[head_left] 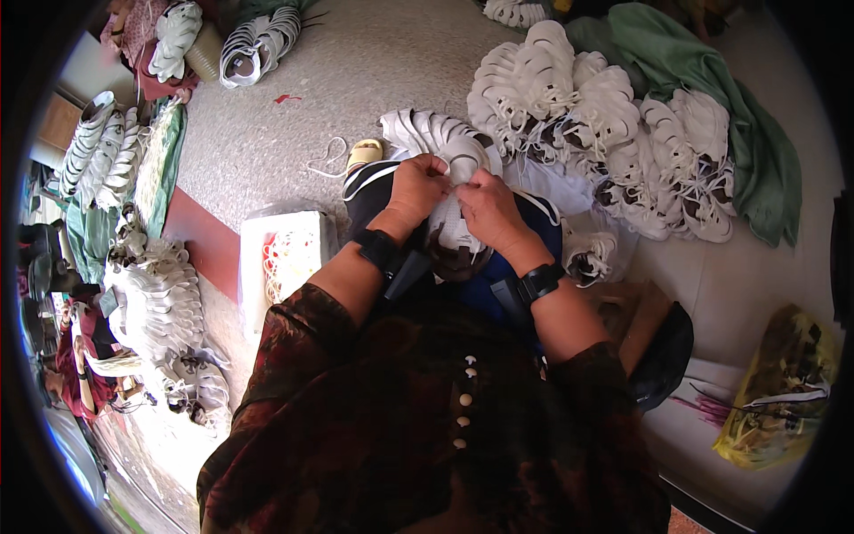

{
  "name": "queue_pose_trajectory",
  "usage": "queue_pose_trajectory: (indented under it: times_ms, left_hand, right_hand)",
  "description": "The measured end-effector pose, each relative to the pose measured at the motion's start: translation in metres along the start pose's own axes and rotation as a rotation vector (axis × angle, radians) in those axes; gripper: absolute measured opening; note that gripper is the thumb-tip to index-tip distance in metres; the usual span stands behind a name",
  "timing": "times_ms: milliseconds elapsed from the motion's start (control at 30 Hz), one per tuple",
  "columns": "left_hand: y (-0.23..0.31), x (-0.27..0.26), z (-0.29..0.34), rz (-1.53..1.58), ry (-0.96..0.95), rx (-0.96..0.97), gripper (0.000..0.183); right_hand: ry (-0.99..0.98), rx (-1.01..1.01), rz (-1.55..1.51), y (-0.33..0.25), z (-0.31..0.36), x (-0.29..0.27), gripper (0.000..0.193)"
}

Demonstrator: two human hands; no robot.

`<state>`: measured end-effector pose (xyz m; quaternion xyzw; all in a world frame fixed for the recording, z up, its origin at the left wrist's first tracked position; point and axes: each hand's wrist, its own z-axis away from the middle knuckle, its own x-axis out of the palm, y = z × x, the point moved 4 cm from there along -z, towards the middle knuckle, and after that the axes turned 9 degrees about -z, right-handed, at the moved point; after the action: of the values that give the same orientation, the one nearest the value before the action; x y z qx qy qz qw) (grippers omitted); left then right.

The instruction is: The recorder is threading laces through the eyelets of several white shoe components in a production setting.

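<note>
From the head view, my left hand (416, 189) and right hand (487, 209) meet over my lap, fingers pinched narrow on one white shoe upper (455, 169). The left fingers grip its top edge, the right ones hold it just beneath; what the fingertips do at the lace I cannot tell. The upper lies right under my fingers, resting on my knees.

How far along, as I judge it: a big heap of white uppers (614, 133) lies beyond my right fingers on a green cloth (756, 151), and it looks like finished work. More stacks (151, 294) sit well off to the left of my left hand. How many remain I cannot say.

Containers: a white box (285, 258) just left of my left wrist holds pale looped cords. A yellow bag (783, 392), far right of my right hand, holds something I cannot make out.
</note>
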<state>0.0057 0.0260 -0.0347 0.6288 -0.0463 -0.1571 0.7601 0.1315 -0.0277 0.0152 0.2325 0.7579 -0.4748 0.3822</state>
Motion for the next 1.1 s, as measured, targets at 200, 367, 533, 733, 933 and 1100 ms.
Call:
queue_pose_trajectory:
  times_ms: [200,367,533,733,933,1100]
  left_hand:
    - [0.0,0.0,-0.001,-0.032,0.018,0.038,0.009]
    - [0.009,-0.006,-0.003,-0.379,0.119,0.198,0.012]
    - [0.02,-0.003,0.005,-0.608,0.15,0.346,0.012]
    - [0.022,0.001,0.002,-0.728,0.109,0.334,0.013]
    - [0.021,0.005,0.005,-0.936,0.196,0.219,0.016]
    - [0.018,0.012,0.019,-1.111,0.077,0.444,0.016]
  right_hand:
    - [0.176,0.126,-0.093,0.01,0.003,0.008,0.021]
    - [0.229,0.181,-0.187,0.017,0.001,0.011,0.025]
    - [0.239,0.17,-0.228,0.022,0.002,0.015,0.026]
    - [0.225,0.249,-0.26,0.019,0.005,0.013,0.02]
    - [0.322,0.236,-0.289,0.018,0.007,0.014,0.012]
    - [0.313,0.193,-0.171,0.015,0.002,0.016,0.01]
